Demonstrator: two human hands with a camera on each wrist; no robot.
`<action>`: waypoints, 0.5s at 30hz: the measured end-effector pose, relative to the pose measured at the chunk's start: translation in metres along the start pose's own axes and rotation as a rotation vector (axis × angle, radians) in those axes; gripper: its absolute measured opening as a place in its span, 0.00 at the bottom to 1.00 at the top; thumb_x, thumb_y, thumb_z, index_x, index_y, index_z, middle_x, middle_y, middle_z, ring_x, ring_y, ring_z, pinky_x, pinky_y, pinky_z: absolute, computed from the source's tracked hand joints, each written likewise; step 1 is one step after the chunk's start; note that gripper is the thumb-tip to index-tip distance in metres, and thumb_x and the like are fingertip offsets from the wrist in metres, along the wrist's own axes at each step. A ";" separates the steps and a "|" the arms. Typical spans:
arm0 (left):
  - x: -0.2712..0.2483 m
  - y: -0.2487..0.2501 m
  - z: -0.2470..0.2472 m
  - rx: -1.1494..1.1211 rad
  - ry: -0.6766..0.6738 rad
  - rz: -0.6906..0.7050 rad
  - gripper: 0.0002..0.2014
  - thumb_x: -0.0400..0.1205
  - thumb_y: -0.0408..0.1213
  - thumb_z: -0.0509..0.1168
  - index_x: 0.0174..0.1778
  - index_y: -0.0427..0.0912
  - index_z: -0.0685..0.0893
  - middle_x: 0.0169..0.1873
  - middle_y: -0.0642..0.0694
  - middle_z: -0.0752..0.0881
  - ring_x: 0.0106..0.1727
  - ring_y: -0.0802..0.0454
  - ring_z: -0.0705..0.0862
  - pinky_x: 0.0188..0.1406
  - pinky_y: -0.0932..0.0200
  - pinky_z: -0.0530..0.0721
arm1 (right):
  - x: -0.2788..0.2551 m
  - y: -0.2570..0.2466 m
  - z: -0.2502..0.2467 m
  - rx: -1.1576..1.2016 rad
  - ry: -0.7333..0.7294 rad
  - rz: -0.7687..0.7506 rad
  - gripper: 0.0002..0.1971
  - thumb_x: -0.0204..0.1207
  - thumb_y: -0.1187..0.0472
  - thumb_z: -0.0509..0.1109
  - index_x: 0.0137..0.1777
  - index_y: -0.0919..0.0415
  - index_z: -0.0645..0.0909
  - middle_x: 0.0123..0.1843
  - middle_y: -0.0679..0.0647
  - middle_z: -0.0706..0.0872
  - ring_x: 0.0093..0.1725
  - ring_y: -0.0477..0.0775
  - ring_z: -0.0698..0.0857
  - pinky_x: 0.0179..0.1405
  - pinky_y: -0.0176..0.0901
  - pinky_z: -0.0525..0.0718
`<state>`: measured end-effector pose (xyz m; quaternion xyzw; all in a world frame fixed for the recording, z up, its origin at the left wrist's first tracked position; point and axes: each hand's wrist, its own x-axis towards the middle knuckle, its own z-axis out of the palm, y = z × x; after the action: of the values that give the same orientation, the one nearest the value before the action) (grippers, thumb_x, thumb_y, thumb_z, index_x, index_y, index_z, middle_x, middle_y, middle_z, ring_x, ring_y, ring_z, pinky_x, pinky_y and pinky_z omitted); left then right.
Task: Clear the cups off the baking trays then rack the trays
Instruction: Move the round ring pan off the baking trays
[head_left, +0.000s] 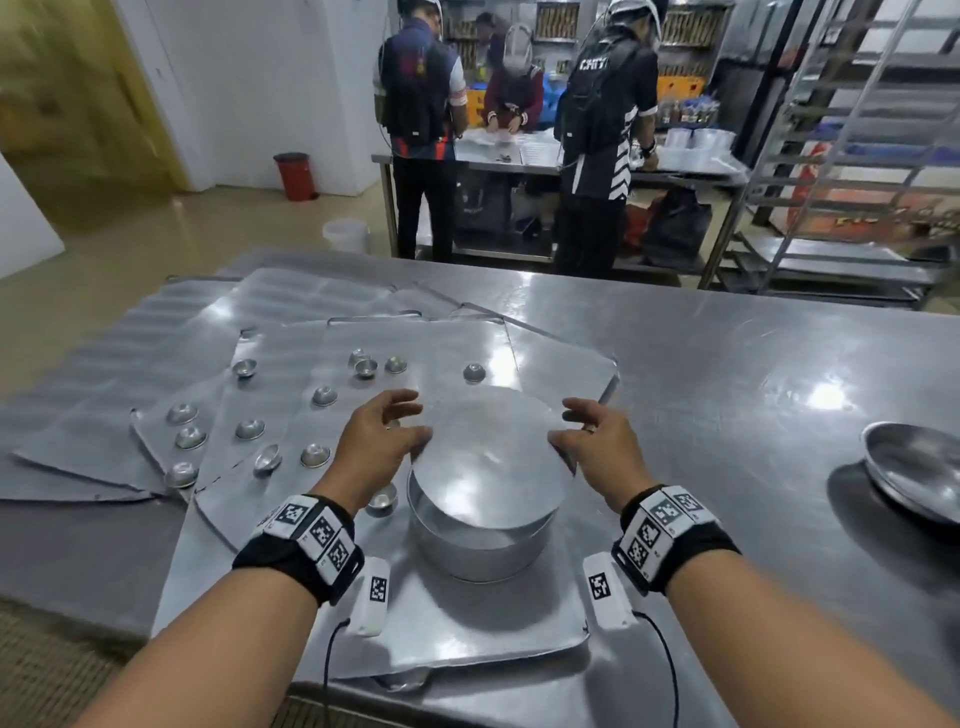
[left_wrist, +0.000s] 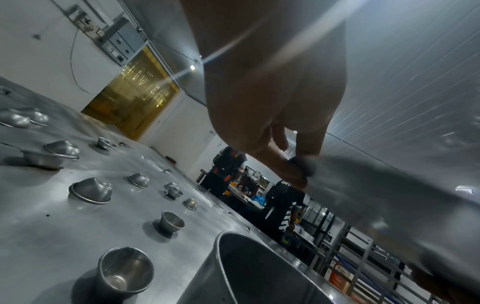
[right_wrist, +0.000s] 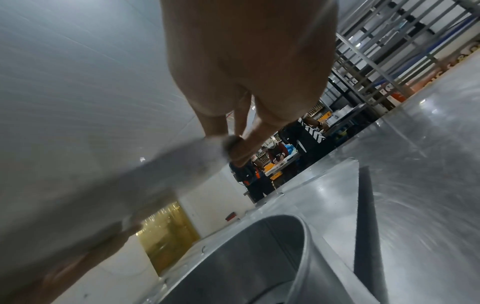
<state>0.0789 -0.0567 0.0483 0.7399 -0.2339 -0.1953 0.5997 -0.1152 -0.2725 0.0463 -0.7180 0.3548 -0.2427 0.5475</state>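
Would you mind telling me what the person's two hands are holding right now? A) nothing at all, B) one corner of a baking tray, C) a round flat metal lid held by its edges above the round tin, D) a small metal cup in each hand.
C: the left hand and right hand pinch opposite edges of the round lid, tilted above the open round tin, while the small cups sit untouched on the baking trays.

Head view looks down over the table (head_left: 727, 353); both wrist views look up closely, sharing the pot (left_wrist: 259, 273).
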 end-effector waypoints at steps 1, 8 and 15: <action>0.003 -0.001 0.000 0.015 -0.016 -0.022 0.24 0.74 0.32 0.79 0.65 0.51 0.85 0.54 0.51 0.91 0.57 0.52 0.90 0.64 0.42 0.87 | 0.003 0.002 0.001 -0.019 -0.012 0.005 0.27 0.72 0.62 0.81 0.71 0.51 0.82 0.61 0.46 0.87 0.53 0.42 0.87 0.52 0.38 0.85; 0.031 -0.011 0.005 0.161 -0.138 0.038 0.16 0.77 0.37 0.78 0.60 0.54 0.90 0.45 0.46 0.90 0.49 0.44 0.91 0.55 0.44 0.91 | 0.021 0.009 0.013 -0.229 -0.029 -0.075 0.15 0.73 0.65 0.77 0.53 0.42 0.87 0.46 0.43 0.90 0.44 0.45 0.89 0.48 0.40 0.85; 0.057 -0.035 0.005 0.232 -0.219 0.093 0.20 0.78 0.39 0.78 0.56 0.71 0.86 0.42 0.51 0.89 0.40 0.52 0.88 0.47 0.56 0.90 | 0.028 0.030 0.023 -0.309 0.009 -0.031 0.17 0.75 0.62 0.77 0.63 0.52 0.87 0.47 0.45 0.87 0.43 0.40 0.86 0.42 0.31 0.79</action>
<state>0.1264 -0.0880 0.0125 0.7669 -0.3530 -0.2184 0.4894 -0.0883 -0.2843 0.0099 -0.7980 0.3793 -0.1966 0.4251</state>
